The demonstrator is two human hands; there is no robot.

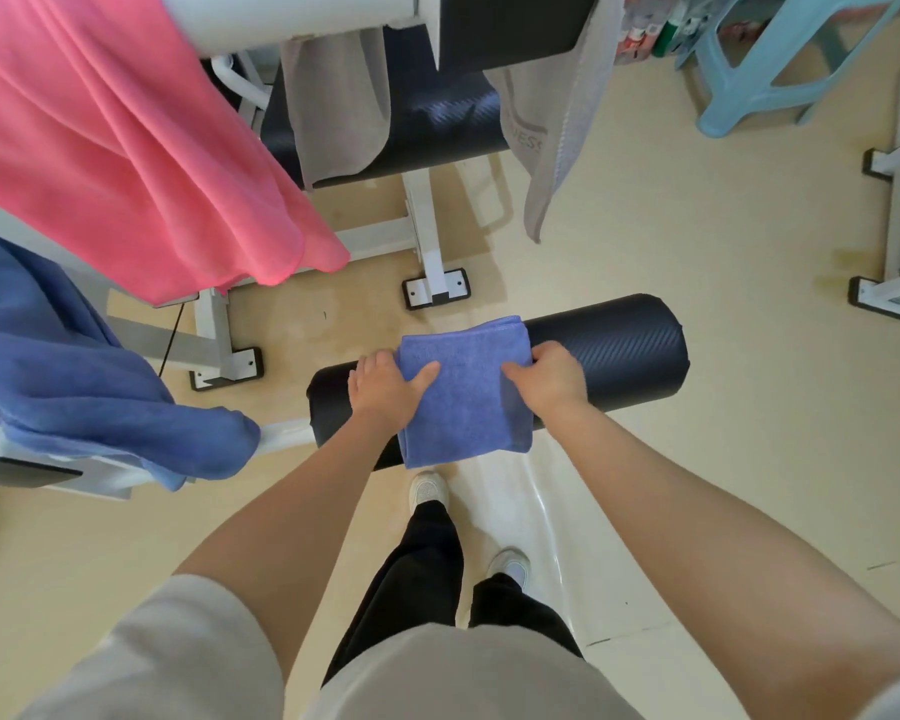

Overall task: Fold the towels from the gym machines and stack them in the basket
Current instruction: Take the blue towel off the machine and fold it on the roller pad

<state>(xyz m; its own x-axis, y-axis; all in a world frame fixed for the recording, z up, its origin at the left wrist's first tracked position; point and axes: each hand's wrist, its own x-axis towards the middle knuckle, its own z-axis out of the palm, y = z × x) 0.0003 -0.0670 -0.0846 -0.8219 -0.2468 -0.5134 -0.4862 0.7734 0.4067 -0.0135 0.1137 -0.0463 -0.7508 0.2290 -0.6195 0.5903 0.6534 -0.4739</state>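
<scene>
Item: folded purple towel point(466, 394), soft, light, likely floppy, draped mid-roller pad point(619, 350). Your left hand point(385, 389) and right hand point(549, 379) grip its side edges; lift there.

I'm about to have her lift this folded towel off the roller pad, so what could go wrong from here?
1. The folded purple towel lies draped over a round black roller pad, gripped only at its side edges by the left hand and right hand; lifting could let the fold sag open.
2. No basket is in view, so she may carry it some way.
3. The blue towel hangs loosely nearby and may get brushed off.
</scene>
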